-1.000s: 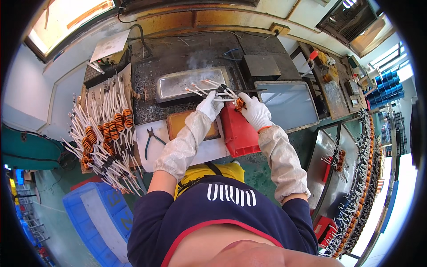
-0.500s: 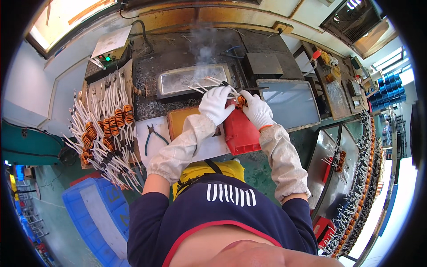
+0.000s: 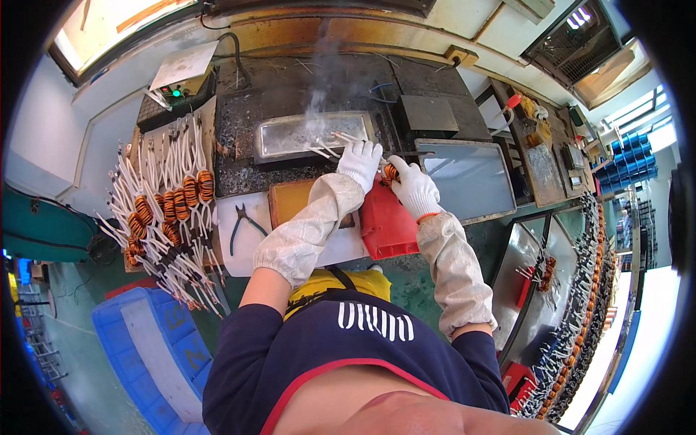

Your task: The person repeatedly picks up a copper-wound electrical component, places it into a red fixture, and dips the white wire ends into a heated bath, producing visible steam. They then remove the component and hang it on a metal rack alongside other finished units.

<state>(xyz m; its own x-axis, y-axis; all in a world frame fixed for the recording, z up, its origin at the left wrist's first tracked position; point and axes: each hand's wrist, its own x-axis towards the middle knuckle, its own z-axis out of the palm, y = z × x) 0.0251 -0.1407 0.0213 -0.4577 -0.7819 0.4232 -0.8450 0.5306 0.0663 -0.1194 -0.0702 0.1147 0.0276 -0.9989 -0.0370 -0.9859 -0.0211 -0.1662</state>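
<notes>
Nearest bit first: the blue crate sits low on the left, clear of the hands; the pliers lie loose on the white sheet, so a stray left sleeve could snag them if that arm swings back. The red bin looks like it pokes past the bench's near edge, so a knee or elbow could knock it, imo.

The coil is just over the bin's far end, between the gloves; right hand has it pinched by fingers and thumb; left hand lies over the white leads, fingers curled, but they're mostly hidden so I can't tell if it's really gripping.

Here's my worry: the leads point left and far over the hot-looking trough, and that left glove is right beside its near rim; a slip on the coil could drop the tips in too deep or splash the shiny stuff; can't tell if they touch it now. Smoke drifts off the far side; it could blur the view of those tips if it thickens.
</notes>
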